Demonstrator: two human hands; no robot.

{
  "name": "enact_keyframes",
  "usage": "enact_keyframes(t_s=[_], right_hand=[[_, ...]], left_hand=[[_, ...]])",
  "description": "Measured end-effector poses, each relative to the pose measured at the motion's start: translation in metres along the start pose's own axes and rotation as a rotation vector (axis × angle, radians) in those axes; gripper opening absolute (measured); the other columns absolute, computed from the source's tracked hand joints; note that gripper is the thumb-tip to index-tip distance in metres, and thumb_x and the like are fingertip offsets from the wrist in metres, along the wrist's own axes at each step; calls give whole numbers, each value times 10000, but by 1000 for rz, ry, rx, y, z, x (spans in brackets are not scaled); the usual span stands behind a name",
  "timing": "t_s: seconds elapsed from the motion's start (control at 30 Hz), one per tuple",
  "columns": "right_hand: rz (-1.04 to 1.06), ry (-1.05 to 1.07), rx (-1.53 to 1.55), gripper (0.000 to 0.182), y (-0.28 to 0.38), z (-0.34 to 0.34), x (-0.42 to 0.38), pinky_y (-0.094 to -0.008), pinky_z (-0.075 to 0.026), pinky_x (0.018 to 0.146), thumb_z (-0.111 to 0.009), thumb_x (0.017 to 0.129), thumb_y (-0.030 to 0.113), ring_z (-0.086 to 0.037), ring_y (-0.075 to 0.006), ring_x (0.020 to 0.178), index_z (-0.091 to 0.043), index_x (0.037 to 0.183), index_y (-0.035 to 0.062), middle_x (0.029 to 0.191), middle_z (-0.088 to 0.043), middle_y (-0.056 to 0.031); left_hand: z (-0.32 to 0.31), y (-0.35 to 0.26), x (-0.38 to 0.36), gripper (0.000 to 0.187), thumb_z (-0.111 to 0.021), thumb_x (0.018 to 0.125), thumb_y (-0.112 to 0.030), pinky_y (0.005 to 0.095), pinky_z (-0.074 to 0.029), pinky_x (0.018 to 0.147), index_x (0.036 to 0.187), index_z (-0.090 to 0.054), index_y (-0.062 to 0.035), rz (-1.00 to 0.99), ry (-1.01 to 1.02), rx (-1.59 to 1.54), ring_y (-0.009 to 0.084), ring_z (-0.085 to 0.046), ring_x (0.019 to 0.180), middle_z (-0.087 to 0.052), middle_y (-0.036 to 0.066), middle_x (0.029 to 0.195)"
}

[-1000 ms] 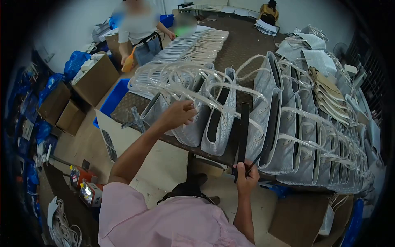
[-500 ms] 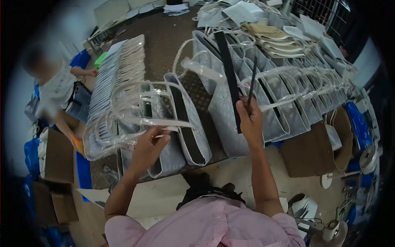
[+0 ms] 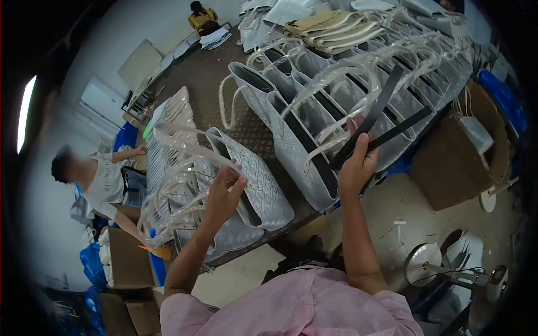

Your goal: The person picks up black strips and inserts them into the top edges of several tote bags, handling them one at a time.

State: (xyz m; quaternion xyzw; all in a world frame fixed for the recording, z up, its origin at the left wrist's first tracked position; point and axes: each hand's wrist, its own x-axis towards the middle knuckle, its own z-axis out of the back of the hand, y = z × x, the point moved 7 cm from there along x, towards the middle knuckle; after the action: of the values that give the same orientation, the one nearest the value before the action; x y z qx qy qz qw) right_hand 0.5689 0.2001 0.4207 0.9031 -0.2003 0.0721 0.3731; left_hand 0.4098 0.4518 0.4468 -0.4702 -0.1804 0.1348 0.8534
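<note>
My left hand [image 3: 225,195] is closed on the plastic-wrapped handle [image 3: 210,155] of a silver tote bag [image 3: 260,187] with an embossed pattern, which stands near the table's edge. My right hand [image 3: 358,162] grips two flat black strips [image 3: 383,105], which fan out up and to the right. Just behind that hand is another silver tote bag [image 3: 297,162], its long opening dark inside. More silver bags crowd to the right, their clear-wrapped handles [image 3: 358,73] arching above them.
A patterned brown table [image 3: 210,84] carries the bags. Tan pieces [image 3: 330,31] are stacked at the back. To the left, a person [image 3: 109,182] in a white shirt reaches toward a row of bags. Cardboard boxes [image 3: 462,143] stand on the floor; another person [image 3: 203,19] sits far off.
The view has shifted. The black strips in my right hand have swung from nearly upright to leaning right. My left hand stays on the handle, and the bag beside it now shows more patterned side.
</note>
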Motion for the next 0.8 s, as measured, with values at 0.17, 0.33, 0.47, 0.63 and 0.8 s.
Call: enact_keyframes(t_s=[0.17, 0.33, 0.47, 0.63, 0.8], right_hand=[[-404, 235, 231, 219, 16, 14, 27, -229, -493, 533, -394, 927, 201, -563, -280, 1016, -415, 998, -6, 1118, -539, -221], [-637, 299, 375, 264, 16, 15, 40, -216, -459, 410, -396, 928, 254, -597, -256, 955, -459, 915, -2, 1077, -561, -224], [-394, 130, 263, 259, 50, 56, 72, -214, -401, 354, -414, 928, 241, -562, -151, 511, -488, 932, -8, 775, -614, -148], [-290, 74, -4, 194, 64, 109, 73, -204, -367, 396, -508, 880, 140, -450, -93, 431, -482, 1011, -1, 624, -541, -66], [-534, 8, 18, 220, 14, 154, 2, -213, -380, 425, -535, 856, 98, -457, -100, 458, -470, 1039, -6, 645, -539, -73]], left_hand=[[-43, -31, 28, 423, -639, 785, -170, 359, -418, 843, 1117, -464, 25, -254, 66, 471, 318, -554, 969, -528, 192, 1112], [-126, -61, 44, 469, -630, 791, -209, 352, -429, 811, 1167, -442, -1, -557, 245, 453, 344, -548, 943, -555, 176, 1034], [-141, -32, 55, 449, -599, 813, -184, 357, -453, 725, 1209, -429, -58, -238, 355, 472, 322, -563, 898, -559, 156, 967], [-143, -50, 57, 469, -611, 801, -155, 354, -462, 727, 1220, -421, -64, -294, 430, 492, 316, -564, 891, -528, 152, 1049], [-115, -67, 53, 662, -692, 728, -173, 389, -391, 915, 1288, -349, -84, -377, 363, 817, 359, -414, 1151, -329, 156, 1326]])
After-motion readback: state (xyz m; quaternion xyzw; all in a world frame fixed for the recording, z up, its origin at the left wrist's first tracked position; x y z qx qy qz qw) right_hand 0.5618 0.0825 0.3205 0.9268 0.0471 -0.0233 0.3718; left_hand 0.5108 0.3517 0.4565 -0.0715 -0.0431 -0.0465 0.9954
